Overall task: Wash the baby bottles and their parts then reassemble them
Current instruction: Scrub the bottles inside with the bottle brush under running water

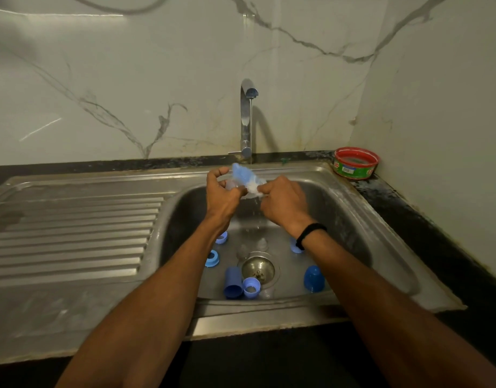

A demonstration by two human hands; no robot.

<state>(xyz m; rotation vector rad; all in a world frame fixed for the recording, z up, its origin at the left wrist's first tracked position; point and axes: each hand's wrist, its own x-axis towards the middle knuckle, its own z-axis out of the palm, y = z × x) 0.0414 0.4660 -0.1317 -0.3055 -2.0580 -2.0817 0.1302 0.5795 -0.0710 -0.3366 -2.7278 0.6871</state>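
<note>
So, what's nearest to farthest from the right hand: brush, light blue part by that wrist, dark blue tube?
1. Brush, gripped by the right hand.
2. Light blue part, just below the wrist.
3. Dark blue tube, front-left in the sink.

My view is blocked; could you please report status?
Left hand holds clear part, right hand holds brush, under running tap. Blue caps, rings in sink. Nothing blocking.

— Where do the arms sit?
— Both are stretched forward: left forearm (162,275) from 7 o'clock, right forearm (367,281) from 5 o'clock.
— And the hands?
— Nearly meeting. The left hand (223,191) curls round a small clear part (230,185); the right hand (283,203) pinches a brush (242,176).
</note>
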